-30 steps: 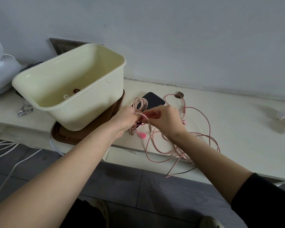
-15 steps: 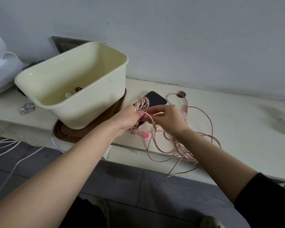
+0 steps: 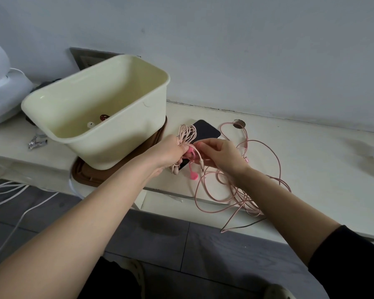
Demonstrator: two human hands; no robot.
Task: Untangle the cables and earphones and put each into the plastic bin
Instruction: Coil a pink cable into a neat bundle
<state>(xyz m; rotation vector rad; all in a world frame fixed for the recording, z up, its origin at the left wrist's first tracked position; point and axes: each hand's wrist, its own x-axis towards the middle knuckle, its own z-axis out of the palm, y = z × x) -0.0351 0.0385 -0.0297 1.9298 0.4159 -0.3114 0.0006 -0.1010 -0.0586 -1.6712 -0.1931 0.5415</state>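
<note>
Since the head camera supplies the only view, every observation below comes from it.

**Head view**

1. The left hand (image 3: 171, 152) has its fingers curled round a coiled bundle (image 3: 187, 133) of pale pink cord and holds it just above the phone (image 3: 205, 130). The loops of the bundle stand up past the knuckles.
2. The right hand (image 3: 220, 156) is just beside the left. Its thumb and fingers pinch a strand that leads out of the bundle. A plug end (image 3: 202, 169) and a bright pink earpiece (image 3: 194, 175) hang below the two hands.
3. The loose cable (image 3: 245, 198) lies in a tangle on the ledge (image 3: 311, 158) to the right and spills over the front edge.
4. The plastic bin (image 3: 108, 147) stands on a brown mat (image 3: 89, 175), just left of the hands. Two small items lie on its floor, and no cord shows inside.

**Step in hand (judgement)**

The person appears to be separating the earphones from the cable, with one set partly gathered into a coil.

**Next move (judgement)**

- Pull the pinched strand clear of the bundle and do not tighten any crossing.
- Free the hanging ends.
- Lift the finished coil over the near rim of the bin and let it go inside.
- Watch for a loop snagging on the tangle, as it could drag the tangle off the ledge.
</note>
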